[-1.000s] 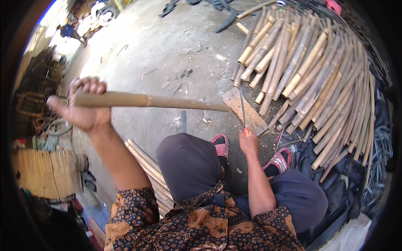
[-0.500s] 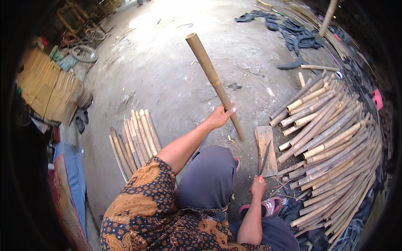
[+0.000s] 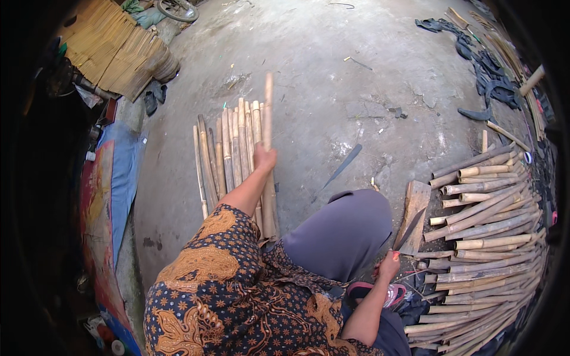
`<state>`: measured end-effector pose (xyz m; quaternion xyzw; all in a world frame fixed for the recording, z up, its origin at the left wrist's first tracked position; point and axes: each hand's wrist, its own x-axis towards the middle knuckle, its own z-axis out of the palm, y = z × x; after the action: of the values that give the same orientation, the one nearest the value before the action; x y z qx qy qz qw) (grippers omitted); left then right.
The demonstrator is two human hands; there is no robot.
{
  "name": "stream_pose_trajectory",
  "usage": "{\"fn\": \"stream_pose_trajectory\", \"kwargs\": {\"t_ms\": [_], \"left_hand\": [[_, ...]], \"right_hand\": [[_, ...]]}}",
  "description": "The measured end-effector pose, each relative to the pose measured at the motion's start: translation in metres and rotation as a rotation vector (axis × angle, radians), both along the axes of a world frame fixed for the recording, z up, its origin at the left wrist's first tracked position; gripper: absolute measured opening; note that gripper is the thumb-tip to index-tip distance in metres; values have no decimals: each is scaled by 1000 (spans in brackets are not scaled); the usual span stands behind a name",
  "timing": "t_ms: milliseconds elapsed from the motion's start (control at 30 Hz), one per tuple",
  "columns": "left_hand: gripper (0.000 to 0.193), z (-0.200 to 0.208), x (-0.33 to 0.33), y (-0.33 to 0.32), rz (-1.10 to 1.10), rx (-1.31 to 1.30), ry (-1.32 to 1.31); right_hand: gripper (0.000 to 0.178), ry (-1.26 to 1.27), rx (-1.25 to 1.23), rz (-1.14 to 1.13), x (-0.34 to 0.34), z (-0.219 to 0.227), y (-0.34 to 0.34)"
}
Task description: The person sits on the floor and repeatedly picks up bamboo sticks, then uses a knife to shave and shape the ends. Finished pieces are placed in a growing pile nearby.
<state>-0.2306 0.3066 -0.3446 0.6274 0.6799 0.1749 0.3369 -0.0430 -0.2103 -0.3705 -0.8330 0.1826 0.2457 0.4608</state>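
Observation:
A bamboo pole (image 3: 268, 115) is upright in my left hand (image 3: 265, 158), whose fingers are wrapped round it. It stands at the right end of a row of bamboo poles (image 3: 236, 142) lying side by side on the floor to my left. Low on the right, my right hand (image 3: 388, 265) grips a knife (image 3: 409, 231) with an orange-red handle. The dark blade lies over a wooden block (image 3: 415, 199) beside my shoe. My lap hides the lower end of the held pole.
A large heap of bamboo poles (image 3: 487, 237) spreads along the right. A long dark flat strip (image 3: 344, 165) lies on the concrete floor ahead. Black rubbery scraps (image 3: 502, 89) lie far right. At the left are a blue cloth (image 3: 123, 172) and stacked tan slats (image 3: 113, 50).
My left hand has swung left with the bamboo pole, bringing it to the row on the floor. The view has turned left and down. My right hand keeps the knife by the block.

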Motion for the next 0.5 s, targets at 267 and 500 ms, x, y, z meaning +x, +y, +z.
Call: {"fn": "stream_pose_trajectory", "kwargs": {"t_ms": [267,500], "left_hand": [[67,-27,-122,2,211,-93,448],[64,-52,-96,27,402,-163,563]], "right_hand": [[36,-7,2,0,-2,6,8],[31,17,-137,-17,-4,3,9]]}}
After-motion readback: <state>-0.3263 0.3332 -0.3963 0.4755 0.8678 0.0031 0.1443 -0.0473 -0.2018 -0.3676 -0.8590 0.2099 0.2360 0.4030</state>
